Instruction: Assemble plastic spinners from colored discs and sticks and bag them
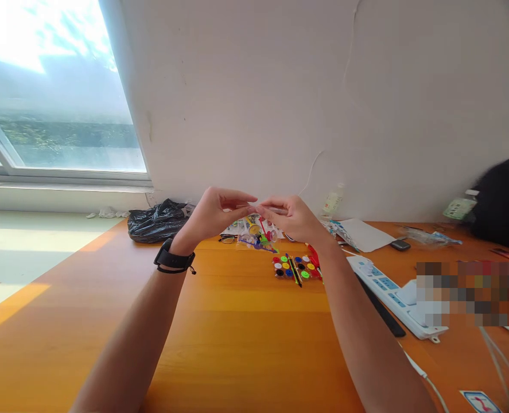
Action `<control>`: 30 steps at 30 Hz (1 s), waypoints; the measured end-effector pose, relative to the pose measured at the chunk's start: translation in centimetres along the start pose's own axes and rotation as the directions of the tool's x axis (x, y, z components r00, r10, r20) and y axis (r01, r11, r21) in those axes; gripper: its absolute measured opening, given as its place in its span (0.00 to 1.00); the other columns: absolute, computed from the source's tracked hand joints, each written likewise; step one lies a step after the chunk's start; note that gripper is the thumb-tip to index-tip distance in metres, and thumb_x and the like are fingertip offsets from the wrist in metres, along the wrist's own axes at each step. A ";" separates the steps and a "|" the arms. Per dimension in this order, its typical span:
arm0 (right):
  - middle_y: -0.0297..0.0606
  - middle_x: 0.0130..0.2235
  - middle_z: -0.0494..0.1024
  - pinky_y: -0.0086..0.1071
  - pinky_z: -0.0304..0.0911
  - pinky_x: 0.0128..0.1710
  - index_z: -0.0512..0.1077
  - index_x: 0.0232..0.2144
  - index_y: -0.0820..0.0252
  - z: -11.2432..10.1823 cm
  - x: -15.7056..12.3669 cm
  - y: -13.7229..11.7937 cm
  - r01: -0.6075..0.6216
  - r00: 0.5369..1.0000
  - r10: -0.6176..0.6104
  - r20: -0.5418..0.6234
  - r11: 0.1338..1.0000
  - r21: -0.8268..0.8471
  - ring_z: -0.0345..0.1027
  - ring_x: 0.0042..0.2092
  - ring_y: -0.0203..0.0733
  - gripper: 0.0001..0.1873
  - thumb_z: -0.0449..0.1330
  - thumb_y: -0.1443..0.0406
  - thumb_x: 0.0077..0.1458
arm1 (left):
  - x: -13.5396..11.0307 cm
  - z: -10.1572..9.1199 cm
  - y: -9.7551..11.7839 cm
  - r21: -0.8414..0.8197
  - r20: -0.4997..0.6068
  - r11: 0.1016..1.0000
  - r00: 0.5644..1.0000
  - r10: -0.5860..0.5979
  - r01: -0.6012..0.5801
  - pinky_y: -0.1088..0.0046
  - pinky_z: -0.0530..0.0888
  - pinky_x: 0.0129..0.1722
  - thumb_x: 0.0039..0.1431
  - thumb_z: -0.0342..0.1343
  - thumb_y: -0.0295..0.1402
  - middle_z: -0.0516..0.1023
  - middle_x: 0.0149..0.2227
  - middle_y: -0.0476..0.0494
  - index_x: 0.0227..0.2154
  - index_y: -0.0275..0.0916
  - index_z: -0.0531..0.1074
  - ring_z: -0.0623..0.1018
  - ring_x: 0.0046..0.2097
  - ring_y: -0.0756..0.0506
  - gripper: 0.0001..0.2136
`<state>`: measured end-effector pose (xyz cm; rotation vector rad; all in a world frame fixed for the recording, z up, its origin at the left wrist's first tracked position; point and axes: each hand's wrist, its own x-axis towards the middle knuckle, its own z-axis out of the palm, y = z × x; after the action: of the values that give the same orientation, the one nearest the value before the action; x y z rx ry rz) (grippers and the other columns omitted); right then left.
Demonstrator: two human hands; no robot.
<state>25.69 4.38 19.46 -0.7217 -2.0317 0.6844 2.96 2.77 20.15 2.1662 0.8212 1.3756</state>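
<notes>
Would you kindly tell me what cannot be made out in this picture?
All in the head view:
Thin pale item between left hand and right hand: too small, partly covered by them.
Red item: partly hidden by the right forearm.
Things beneath the pixelated patch: masked.
Black object: cut off by the right edge.
Bottle label: too small to read.

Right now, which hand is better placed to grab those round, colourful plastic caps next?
Probably the right hand: the round, colourful plastic caps lie just below it in view, while the left hand is farther left. Both hands seem to pinch a thin, clear plastic piece, though.
</notes>
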 end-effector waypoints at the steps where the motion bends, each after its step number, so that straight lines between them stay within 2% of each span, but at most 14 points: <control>1: 0.37 0.37 0.82 0.33 0.67 0.40 0.84 0.42 0.59 0.0 0.0 0.2 0.006 1.000 -0.006 0.001 1.000 -0.021 0.73 0.40 0.43 0.18 0.66 0.51 0.62 | 0.0 0.1 0.0 0.027 0.016 1.000 1.000 0.000 0.000 0.70 0.81 0.41 0.60 0.68 0.38 0.87 0.40 0.38 0.43 0.34 0.85 0.85 0.42 0.42 0.13; 7: 0.37 0.33 0.81 0.32 0.63 0.35 0.85 0.41 0.61 -0.1 0.1 0.9 -0.010 1.000 0.011 0.010 0.998 -0.055 0.71 0.36 0.43 0.22 0.66 0.48 0.59 | 0.1 0.2 -0.3 0.111 0.105 0.994 0.994 0.004 -0.016 0.73 0.78 0.38 0.64 0.63 0.39 0.87 0.36 0.42 0.38 0.36 0.85 0.83 0.38 0.46 0.11; 11: 0.37 0.32 0.80 0.32 0.64 0.34 0.84 0.38 0.60 -0.5 0.0 1.3 -0.048 0.997 0.053 0.060 0.996 -0.080 0.71 0.34 0.41 0.21 0.65 0.48 0.60 | 0.1 -0.4 0.0 0.124 0.119 0.990 0.990 -0.076 0.061 0.75 0.75 0.32 0.61 0.65 0.39 0.85 0.32 0.42 0.34 0.35 0.85 0.81 0.33 0.47 0.11; 14: 0.37 0.30 0.79 0.32 0.66 0.34 0.82 0.36 0.60 -1.0 0.0 1.7 -0.076 0.994 0.081 0.078 0.995 -0.066 0.71 0.33 0.40 0.20 0.64 0.48 0.61 | 0.1 -1.1 -0.1 0.074 0.129 0.989 0.982 -0.136 0.127 0.76 0.74 0.31 0.59 0.67 0.40 0.85 0.31 0.41 0.34 0.34 0.84 0.80 0.32 0.47 0.12; 19: 0.35 0.28 0.78 0.31 0.67 0.33 0.80 0.33 0.60 -1.1 0.1 2.2 -0.070 0.988 0.073 0.136 0.997 -0.030 0.70 0.31 0.37 0.21 0.61 0.49 0.65 | 0.0 -1.8 -0.8 0.007 0.218 0.980 0.956 -0.195 0.199 0.75 0.74 0.29 0.59 0.67 0.45 0.85 0.32 0.39 0.34 0.33 0.83 0.80 0.32 0.46 0.16; 25: 0.39 0.32 0.82 0.33 0.71 0.34 0.81 0.38 0.60 -1.6 -0.3 1.6 -0.113 0.985 0.105 0.140 0.992 0.050 0.75 0.32 0.40 0.20 0.67 0.48 0.60 | -0.1 -2.1 -0.7 -0.002 0.193 0.982 0.964 -0.184 0.187 0.76 0.73 0.28 0.57 0.69 0.45 0.83 0.30 0.41 0.33 0.34 0.83 0.78 0.30 0.48 0.16; 30: 0.40 0.33 0.83 0.34 0.74 0.36 0.79 0.38 0.61 -2.2 -0.6 0.8 -0.115 0.982 0.102 0.161 0.991 0.075 0.77 0.33 0.41 0.21 0.64 0.48 0.64 | -0.4 -2.4 -0.2 -0.049 0.198 0.975 0.959 -0.202 0.215 0.77 0.73 0.28 0.57 0.69 0.44 0.83 0.29 0.42 0.32 0.34 0.82 0.79 0.30 0.49 0.15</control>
<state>28.02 4.91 19.64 -0.7536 -2.1032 0.9095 0.54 2.73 20.75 2.0534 0.8843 1.0575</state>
